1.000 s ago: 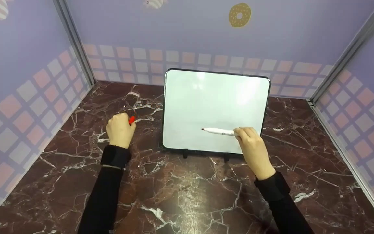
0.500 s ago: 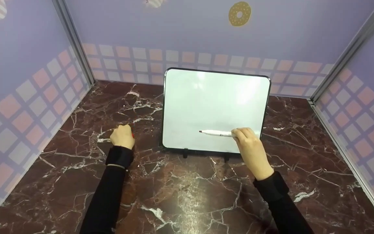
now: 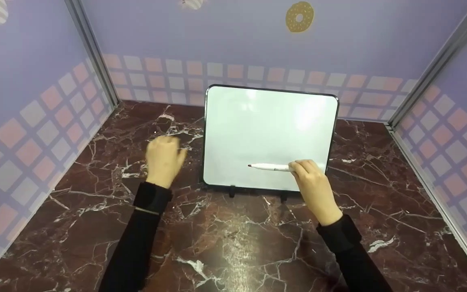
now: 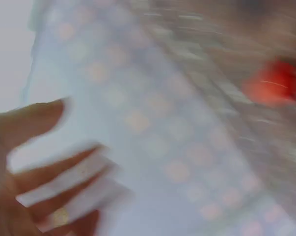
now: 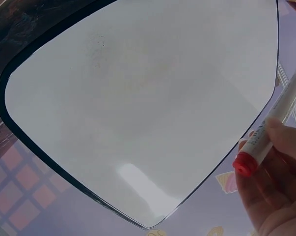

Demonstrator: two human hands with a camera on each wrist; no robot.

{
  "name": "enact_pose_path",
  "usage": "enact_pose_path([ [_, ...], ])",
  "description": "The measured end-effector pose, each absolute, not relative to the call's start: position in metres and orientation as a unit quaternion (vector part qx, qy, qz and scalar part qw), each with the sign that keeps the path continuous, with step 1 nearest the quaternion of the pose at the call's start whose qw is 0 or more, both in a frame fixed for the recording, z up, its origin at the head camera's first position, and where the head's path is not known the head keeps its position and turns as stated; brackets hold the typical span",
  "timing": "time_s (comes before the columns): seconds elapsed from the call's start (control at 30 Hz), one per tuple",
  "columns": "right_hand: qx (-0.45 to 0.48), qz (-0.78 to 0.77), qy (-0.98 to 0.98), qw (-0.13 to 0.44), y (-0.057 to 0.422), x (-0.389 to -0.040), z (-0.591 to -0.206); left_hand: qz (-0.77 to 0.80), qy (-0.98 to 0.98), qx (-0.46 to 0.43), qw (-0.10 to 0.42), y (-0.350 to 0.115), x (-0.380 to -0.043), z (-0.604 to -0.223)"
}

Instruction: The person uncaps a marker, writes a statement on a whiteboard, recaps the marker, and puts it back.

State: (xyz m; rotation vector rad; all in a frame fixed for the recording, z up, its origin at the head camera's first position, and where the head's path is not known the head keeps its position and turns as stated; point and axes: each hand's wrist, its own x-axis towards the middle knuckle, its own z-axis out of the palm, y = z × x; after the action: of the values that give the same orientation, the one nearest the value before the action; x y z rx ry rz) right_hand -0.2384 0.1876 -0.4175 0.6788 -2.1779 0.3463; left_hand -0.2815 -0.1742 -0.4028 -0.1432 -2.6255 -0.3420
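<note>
In the head view my right hand [image 3: 312,184] pinches a white marker [image 3: 272,166] by its rear end. The bare dark red tip points left, in front of the whiteboard [image 3: 266,125]. The marker's red end plug [image 5: 245,164] shows in the right wrist view. My left hand [image 3: 163,161] hovers left of the board with its thumb held away from the fingers. Nothing is between them in the left wrist view, where the hand is blurred. A red marker cap [image 4: 274,84], also blurred, appears there over the tabletop; my left hand or arm hides it in the head view.
The board leans upright on a small black stand [image 3: 232,191] on a dark red marbled table [image 3: 217,251]. Lilac walls [image 3: 237,36] with a pink and white checked band enclose the table at the back and both sides.
My left hand first drew back toward me with the red cap, then let it go and moved forward and right, fingers loosened. My right hand and the marker shifted slightly left.
</note>
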Motion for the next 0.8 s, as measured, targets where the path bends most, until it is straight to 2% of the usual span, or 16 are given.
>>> enact_pose_path([
  [0.1,0.278,0.133,-0.858,0.411,0.186,-0.238,-0.417,-0.128,-0.924,-0.212,0.293,-0.138,-0.267,-0.390],
  [0.2,0.291,0.130,-0.852,0.415,0.182,-0.237,-0.419,-0.126,-0.890,-0.327,0.292,-0.099,-0.251,-0.391],
  [0.27,0.300,0.127,-0.848,0.419,0.179,-0.235,-0.420,-0.120,-0.869,-0.372,0.304,-0.078,-0.245,-0.400],
  [0.47,0.330,0.102,-0.840,0.419,0.170,-0.231,-0.423,-0.098,-0.832,-0.408,0.363,-0.055,-0.241,-0.424],
  [0.8,0.355,0.100,-0.843,0.392,0.165,-0.225,-0.423,-0.101,-0.818,-0.404,0.397,-0.051,-0.241,-0.429],
])
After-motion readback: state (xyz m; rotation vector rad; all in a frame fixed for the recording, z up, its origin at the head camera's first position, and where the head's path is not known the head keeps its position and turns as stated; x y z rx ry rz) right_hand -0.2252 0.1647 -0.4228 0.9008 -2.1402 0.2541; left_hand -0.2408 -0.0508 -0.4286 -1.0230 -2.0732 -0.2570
